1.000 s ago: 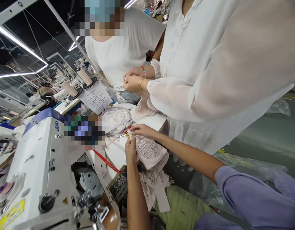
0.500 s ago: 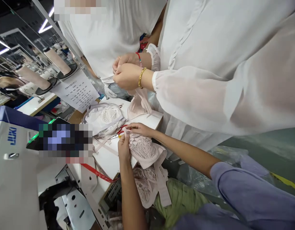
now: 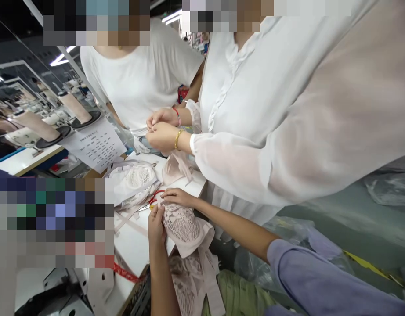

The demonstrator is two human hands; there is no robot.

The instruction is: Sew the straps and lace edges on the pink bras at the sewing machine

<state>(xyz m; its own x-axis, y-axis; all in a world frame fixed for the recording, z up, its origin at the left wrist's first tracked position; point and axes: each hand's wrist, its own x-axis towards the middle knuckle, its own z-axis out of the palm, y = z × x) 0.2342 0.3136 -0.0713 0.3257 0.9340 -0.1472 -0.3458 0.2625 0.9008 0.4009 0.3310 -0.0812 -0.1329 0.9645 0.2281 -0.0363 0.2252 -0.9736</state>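
Note:
My left hand (image 3: 156, 224) and my right hand (image 3: 176, 197) both pinch the top edge of a pale pink lace garment (image 3: 186, 228) at the corner of the white table (image 3: 136, 245). The fingertips of the two hands meet close together. The rest of the garment hangs over the table's edge toward my lap. Red-handled snips (image 3: 150, 203) lie on the table just left of my hands, partly hidden.
A person in a white blouse (image 3: 288, 123) stands close on the right, hands (image 3: 161, 131) working a pink fabric piece (image 3: 178, 166). A second person in a white T-shirt (image 3: 136, 83) stands behind. More lace pieces (image 3: 133, 177), a printed sheet (image 3: 93, 145) and thread cones (image 3: 72, 107) are at left.
The camera swung back up and to the right, so the table and hands shifted left and down in view. Both hands keep their pinch on the lace garment.

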